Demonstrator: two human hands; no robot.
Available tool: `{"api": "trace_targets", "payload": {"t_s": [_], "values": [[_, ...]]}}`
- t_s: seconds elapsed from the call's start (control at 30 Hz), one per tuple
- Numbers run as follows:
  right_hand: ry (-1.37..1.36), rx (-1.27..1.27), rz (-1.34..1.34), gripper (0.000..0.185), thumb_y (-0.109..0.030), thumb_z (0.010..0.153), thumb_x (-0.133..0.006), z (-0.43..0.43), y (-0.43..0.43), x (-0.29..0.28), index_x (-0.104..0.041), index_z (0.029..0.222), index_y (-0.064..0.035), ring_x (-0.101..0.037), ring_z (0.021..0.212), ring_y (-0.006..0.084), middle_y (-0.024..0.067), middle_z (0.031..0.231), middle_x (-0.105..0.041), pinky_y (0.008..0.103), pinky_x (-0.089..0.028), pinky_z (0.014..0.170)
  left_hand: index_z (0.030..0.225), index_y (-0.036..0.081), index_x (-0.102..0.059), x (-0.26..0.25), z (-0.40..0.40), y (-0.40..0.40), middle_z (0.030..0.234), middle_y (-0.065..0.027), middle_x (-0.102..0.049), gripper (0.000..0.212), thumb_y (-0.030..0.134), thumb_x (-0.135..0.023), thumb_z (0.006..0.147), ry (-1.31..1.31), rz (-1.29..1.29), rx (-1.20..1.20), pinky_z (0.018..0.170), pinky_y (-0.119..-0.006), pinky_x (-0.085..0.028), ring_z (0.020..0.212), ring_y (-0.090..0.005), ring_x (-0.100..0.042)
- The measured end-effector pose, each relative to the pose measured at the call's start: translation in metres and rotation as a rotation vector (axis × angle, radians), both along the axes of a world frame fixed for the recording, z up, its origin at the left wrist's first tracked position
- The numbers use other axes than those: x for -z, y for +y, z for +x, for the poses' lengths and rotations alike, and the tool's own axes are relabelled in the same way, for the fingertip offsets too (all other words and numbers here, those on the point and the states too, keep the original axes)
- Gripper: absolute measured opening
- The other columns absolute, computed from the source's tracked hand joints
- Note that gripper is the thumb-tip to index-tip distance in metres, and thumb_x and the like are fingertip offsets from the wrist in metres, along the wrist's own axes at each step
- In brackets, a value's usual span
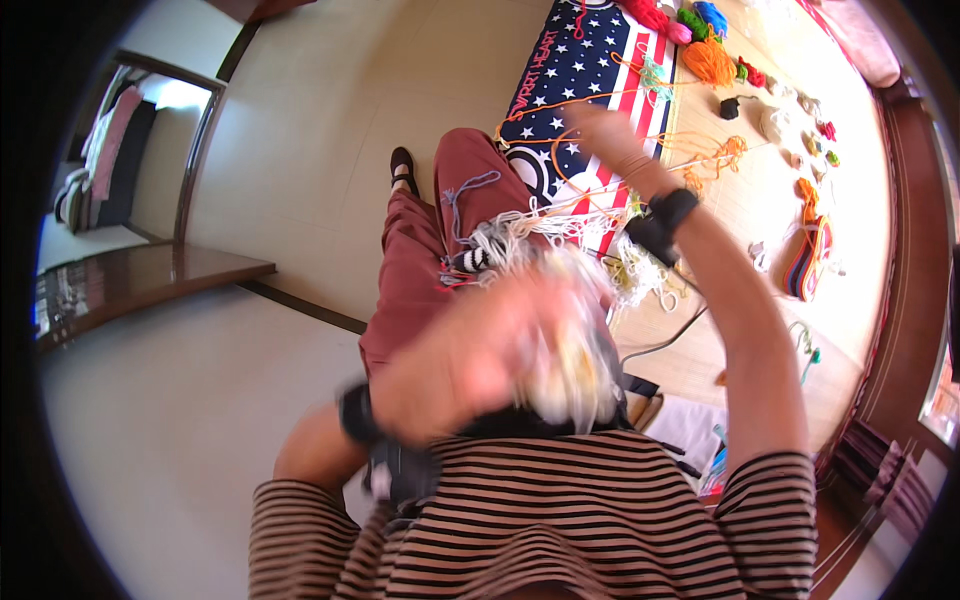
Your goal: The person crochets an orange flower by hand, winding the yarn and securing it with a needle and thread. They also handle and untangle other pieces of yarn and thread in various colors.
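White and pale yellow yarn (574,367) hangs in a blurred bundle at my left hand (487,352), over my lap; motion blur hides the fingers. My right hand (604,135) is raised above the star-and-stripe cloth (592,64), beside thin orange yarn (559,161); its fingers are blurred, and whether they grip a strand is unclear. Tangled white yarn (585,225) lies across my thighs and the cloth's edge. Near my knee are a grey-blue strand (472,184) and a small black-and-white knitted piece (476,260).
Red yarn (645,13), green yarn (694,26), an orange skein (709,64) and loose orange yarn (724,154) lie on the pale surface at right. A striped coil (808,259) is farther along. A dark cable (664,341) curves beside my lap. A dark-edged ledge (165,281) stands at left.
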State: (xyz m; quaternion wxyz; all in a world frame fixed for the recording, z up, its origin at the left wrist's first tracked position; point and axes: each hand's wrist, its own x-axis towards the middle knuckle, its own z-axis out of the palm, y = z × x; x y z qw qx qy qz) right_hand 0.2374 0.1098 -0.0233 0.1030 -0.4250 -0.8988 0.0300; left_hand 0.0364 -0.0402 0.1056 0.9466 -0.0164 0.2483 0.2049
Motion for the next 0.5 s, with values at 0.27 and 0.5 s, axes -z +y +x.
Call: {"api": "trace_targets", "payload": {"t_s": [0.27,0.5], "values": [[0.133,0.507,0.167,0.017,-0.020,0.086,-0.046,0.194,0.012,-0.045,-0.051,0.079,-0.0049,-0.055,0.058,0.0310,0.0163,0.062,-0.054,0.0390,-0.042,0.053,0.106,-0.001,-0.052,0.051,-0.103,-0.015,0.089,-0.0093,-0.058,0.028,0.008,-0.052,0.080,0.705,0.357,-0.586,0.068,-0.030,-0.049,0.080,-0.0171,-0.057],[0.507,0.874,-0.082,0.023,-0.021,0.084,-0.048,0.265,-0.020,-0.108,-0.059,0.080,-0.0011,-0.049,0.047,0.0087,0.0026,0.054,-0.052,0.0227,-0.041,0.046,0.114,-0.005,-0.047,0.011,-0.082,0.025,0.062,0.0043,-0.040,0.034,0.016,-0.048,0.087,0.680,0.241,-0.672,0.062,-0.021,-0.041,0.060,-0.0058,-0.045]]}}
